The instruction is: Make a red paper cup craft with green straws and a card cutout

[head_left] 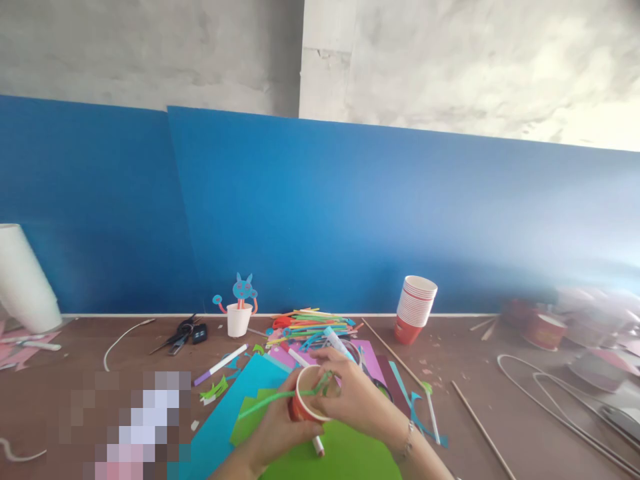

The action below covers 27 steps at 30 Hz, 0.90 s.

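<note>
My left hand [280,427] is closed around a red paper cup [303,408], whose open white mouth tilts up towards me. My right hand [357,393] reaches over the cup's right rim, its fingers pinched on a green straw-like strip [326,383] at the opening. A light-green length [270,402] runs out from the cup to the left, across the left hand; whether it is the same piece, I cannot tell. Beneath both hands lie green paper [335,460] and blue paper [225,417]. A marker [319,445] shows below the cup.
Behind the hands is a pile of coloured sticks [315,325]. A white cup with a blue paper figure [239,321] stands back left, and stacked paper cups [416,307] back right. A purple-capped marker [220,365], keys [183,333], wooden sticks [483,430] and cables [555,410] lie around.
</note>
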Motion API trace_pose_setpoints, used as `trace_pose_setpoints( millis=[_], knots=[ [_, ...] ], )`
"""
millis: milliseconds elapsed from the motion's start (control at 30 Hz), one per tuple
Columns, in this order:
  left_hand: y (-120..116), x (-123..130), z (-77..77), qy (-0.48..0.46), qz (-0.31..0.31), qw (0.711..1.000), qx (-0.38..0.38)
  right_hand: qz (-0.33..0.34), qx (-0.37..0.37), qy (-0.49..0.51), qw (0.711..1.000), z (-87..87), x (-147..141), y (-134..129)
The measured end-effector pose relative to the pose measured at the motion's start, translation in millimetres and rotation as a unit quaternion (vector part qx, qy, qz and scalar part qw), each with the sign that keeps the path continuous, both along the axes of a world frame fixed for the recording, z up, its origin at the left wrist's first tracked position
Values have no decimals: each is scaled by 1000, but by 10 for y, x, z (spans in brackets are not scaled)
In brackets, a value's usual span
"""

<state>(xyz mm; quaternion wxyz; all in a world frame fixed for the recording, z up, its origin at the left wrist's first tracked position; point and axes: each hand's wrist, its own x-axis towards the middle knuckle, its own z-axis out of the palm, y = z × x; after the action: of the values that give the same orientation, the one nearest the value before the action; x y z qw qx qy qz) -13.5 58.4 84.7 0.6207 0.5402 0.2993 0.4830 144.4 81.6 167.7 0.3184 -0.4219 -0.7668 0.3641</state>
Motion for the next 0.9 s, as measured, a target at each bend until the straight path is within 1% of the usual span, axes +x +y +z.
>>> trace_pose_setpoints(
  millis=[133, 333, 400, 467, 567, 633, 767, 900],
  knots=[
    [-4, -4, 15, -3, 5, 1000, 13, 32, 16, -23, 999, 13, 16, 13],
    [-6, -2, 10, 23, 20, 1000, -6, 33, 19, -11, 999, 14, -10, 7],
    [-5, 4, -3, 26, 15, 999, -15, 34, 20, -1, 999, -3, -23, 9],
    [0, 10, -22, 17, 6, 1000, -18, 41, 12, 10, 999, -23, -32, 14],
    [11, 13, -28, -5, 7, 1000, -10, 52, -14, 12, 998, -33, -30, 27],
    [15, 9, 0, -10, 12, 1000, -9, 42, -23, 2, 999, -20, -18, 42],
    [10, 11, 47, 11, 17, 1000, -14, 9, -29, 6, 1000, -12, -13, 65],
    [9, 31, -29, -9, 13, 1000, -13, -10, 19, 7, 1000, -95, -73, 66]
  ],
)
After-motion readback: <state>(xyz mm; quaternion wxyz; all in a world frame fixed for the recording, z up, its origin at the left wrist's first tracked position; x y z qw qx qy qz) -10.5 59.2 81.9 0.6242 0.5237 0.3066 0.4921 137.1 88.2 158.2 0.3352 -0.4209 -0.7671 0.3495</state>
